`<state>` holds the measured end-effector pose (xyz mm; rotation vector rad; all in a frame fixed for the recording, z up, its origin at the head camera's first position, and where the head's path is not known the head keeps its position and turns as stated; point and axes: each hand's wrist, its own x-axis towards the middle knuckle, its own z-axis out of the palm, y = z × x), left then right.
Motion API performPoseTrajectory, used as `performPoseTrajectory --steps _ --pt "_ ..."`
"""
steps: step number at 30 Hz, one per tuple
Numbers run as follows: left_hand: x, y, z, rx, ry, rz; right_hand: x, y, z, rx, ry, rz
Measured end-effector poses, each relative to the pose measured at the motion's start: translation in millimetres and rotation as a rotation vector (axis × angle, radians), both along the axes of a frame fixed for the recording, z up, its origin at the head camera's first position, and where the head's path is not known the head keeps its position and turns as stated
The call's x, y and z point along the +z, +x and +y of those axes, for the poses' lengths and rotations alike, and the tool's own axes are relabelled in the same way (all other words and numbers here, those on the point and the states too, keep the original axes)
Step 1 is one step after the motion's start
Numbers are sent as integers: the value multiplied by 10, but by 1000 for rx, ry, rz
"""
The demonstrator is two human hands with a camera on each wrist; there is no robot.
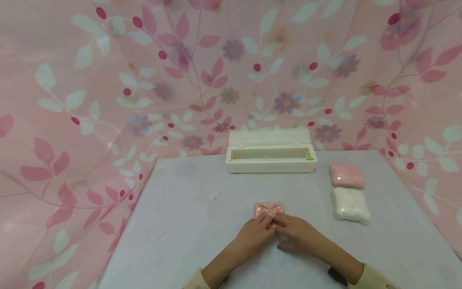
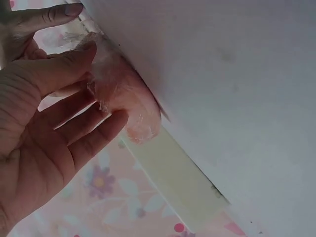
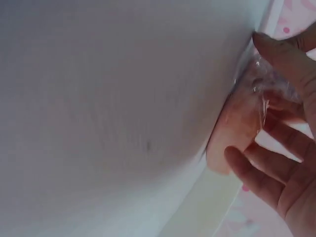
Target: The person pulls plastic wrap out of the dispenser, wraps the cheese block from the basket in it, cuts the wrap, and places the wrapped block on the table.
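Observation:
A pink soft-looking block wrapped in clear film (image 1: 268,208) lies on the table in front of me. My left hand (image 1: 255,232) is at its near side; the left wrist view shows thumb and fingers pinching the crinkled film (image 2: 89,39) at the edge of the block (image 2: 131,94). My right hand (image 1: 301,235) touches the block's near right side with its fingertips, fingers slightly bent. Its thumb (image 3: 276,52) stands out apart from those fingers, low by the table. In the right wrist view, film partly hides the block (image 3: 237,131) and the index fingertip.
A long white box (image 1: 270,166) with its lid (image 1: 268,137) raised stands at the table's back edge, a small green piece (image 1: 309,157) at its right end. To the right lie a pink wrapped block (image 1: 347,176) and a white wrapped block (image 1: 351,204). Floral cloth (image 1: 231,96) hangs behind.

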<state>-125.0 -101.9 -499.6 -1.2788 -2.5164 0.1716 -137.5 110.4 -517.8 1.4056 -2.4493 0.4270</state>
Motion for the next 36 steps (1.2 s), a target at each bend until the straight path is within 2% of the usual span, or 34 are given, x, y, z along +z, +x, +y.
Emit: performPoseTrajectory --steps 6,10,14,17,19,24,26,29,32,36 --pt "20 25 -1 14 -16 -84 -23 43 -93 -17 33 134" --pt "20 43 12 43 -22 -127 -21 37 -78 0 8 147" --pt "-17 49 36 79 -30 -99 -35 33 -26 23 -90 72" --pt "-19 41 56 104 -31 -72 -34 43 4 1 -151 -18" --pt "-9 30 54 120 -11 -111 -16 47 4 -37 -170 -97" --pt "52 -25 -4 153 132 -305 57 32 -54 -209 -200 -286" --pt "77 -64 -19 156 194 -333 88 11 -85 -288 -209 -331" --pt "83 -138 -17 164 273 -334 125 -44 -129 -374 -213 -355" --pt "69 -217 8 176 350 -371 147 -95 -161 -419 -221 -379" --pt "35 -302 41 196 362 -355 140 -154 -187 -430 -189 -354"
